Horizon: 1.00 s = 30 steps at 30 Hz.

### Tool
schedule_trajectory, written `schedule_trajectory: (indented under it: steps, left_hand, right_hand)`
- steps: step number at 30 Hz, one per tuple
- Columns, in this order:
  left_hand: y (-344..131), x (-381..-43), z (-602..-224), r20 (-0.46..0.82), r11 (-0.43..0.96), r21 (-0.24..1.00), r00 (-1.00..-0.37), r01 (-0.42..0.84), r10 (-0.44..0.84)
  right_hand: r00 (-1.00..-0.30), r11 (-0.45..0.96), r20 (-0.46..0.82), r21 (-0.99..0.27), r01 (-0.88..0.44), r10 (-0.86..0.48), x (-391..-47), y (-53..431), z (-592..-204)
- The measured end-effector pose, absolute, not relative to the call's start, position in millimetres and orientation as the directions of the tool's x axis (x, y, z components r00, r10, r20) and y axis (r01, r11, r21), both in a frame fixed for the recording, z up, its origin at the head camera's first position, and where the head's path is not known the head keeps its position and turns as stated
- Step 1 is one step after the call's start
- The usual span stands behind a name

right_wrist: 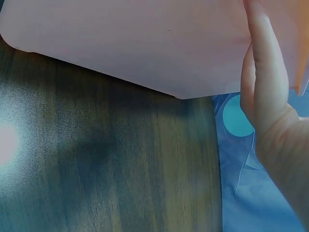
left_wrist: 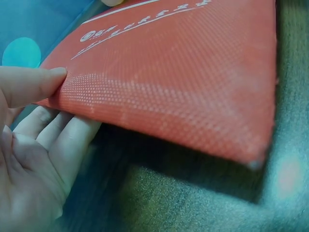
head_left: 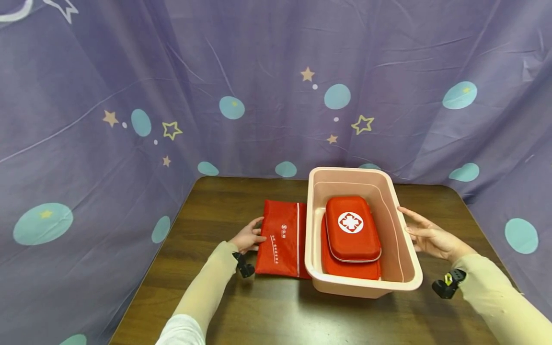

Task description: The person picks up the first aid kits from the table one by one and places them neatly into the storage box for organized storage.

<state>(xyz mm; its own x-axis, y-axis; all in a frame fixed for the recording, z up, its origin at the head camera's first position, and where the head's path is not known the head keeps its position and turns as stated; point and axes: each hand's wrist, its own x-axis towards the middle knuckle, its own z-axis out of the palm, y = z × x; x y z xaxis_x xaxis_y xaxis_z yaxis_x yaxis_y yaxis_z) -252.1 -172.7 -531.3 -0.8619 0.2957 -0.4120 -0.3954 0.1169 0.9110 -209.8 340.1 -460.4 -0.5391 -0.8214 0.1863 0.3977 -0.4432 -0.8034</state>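
My left hand (head_left: 249,236) pinches the left edge of a flat red fabric pouch (head_left: 276,239) with white lettering and a white stripe. In the left wrist view the thumb lies on top of the pouch (left_wrist: 169,92) and the fingers are under its raised edge. A pale pink plastic tub (head_left: 364,286) stands just right of the pouch, hiding the pouch's right end. Inside it, a red first-aid case (head_left: 353,244) with a white cross emblem lies on another flat red item (head_left: 351,271). My right hand (head_left: 433,239) touches the tub's right side with fairly straight fingers.
The dark wooden table (head_left: 215,211) has rounded far corners. A purple curtain (head_left: 267,129) printed with stars and blue ovals hangs behind and along both sides. Each wrist wears a small black camera (head_left: 448,283).
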Motion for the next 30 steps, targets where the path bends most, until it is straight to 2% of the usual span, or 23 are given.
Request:
schedule_trajectory:
  steps: [30]
  left_hand:
    - [-174.6,-249.3,-532.9,-0.427,0.138,0.903,-0.879,-0.406,0.212]
  right_hand:
    - [-0.531,-0.467,0.214,-0.786,0.404,-0.82,-208.8,339.1,-459.4]
